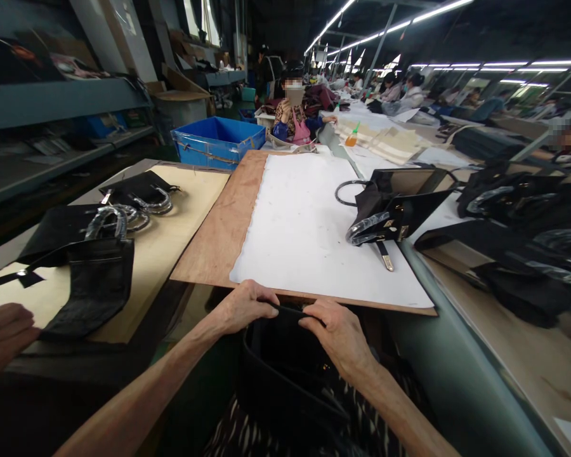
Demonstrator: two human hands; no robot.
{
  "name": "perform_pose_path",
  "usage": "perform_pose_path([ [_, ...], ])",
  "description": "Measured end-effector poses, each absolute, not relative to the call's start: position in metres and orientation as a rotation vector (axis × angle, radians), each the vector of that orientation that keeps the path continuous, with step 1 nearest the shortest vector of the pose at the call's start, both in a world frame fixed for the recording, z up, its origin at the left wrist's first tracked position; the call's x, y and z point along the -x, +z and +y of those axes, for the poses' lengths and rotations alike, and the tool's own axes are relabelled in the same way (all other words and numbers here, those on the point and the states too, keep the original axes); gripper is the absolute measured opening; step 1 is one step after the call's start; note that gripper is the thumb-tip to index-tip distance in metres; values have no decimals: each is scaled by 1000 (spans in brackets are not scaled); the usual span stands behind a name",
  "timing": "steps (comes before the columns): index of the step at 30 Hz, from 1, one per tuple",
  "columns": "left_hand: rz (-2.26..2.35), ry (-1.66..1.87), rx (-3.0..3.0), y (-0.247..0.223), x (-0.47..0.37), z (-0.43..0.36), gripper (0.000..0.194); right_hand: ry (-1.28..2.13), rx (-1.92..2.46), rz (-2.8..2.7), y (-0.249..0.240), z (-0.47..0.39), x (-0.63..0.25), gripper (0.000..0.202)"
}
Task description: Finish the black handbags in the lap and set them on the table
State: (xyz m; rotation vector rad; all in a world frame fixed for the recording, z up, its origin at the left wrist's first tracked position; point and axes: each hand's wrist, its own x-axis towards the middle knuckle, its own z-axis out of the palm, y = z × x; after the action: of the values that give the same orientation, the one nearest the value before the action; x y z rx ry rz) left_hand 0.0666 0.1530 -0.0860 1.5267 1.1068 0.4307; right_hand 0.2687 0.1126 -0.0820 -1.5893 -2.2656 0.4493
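A black bag [285,362] is hanging open below the near edge of the wooden board [209,244], in the lap; the left hand [247,304] and right hand [337,330] are pinching its far rim between thumbs and fingers. White paper [309,222] is covering the board beyond, another black bag [393,209] lying at its right.

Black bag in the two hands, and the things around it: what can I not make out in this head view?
All in the head view:
Inside of the black bag: too dark.
Its underside: hidden by the bag itself.
Gold-coloured bits near the right hand: too small to identify.
Another person's hand: cut off by the left edge.
Far workers: small and blurred.
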Motion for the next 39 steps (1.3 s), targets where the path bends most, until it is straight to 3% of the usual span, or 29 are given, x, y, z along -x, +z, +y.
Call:
perform_pose_path([
  [16, 1158, 461, -1518, -86, -66, 151, 17, 751, 1724, -2218, -62, 121, -261, 21],
  [24, 1157, 473, -1485, -90, -63, 149, 19, 619, 1709, -2309, -66, 122, -255, 20],
  [33, 1070, 506, -1420, -93, -66, 147, 16, 815, 1582, -2279, -64, 122, -236, 27],
  [39, 1089, 535, -1397, -97, -65, 147, 15, 677, 1655, -2329, -67, 124, -235, 22],
])
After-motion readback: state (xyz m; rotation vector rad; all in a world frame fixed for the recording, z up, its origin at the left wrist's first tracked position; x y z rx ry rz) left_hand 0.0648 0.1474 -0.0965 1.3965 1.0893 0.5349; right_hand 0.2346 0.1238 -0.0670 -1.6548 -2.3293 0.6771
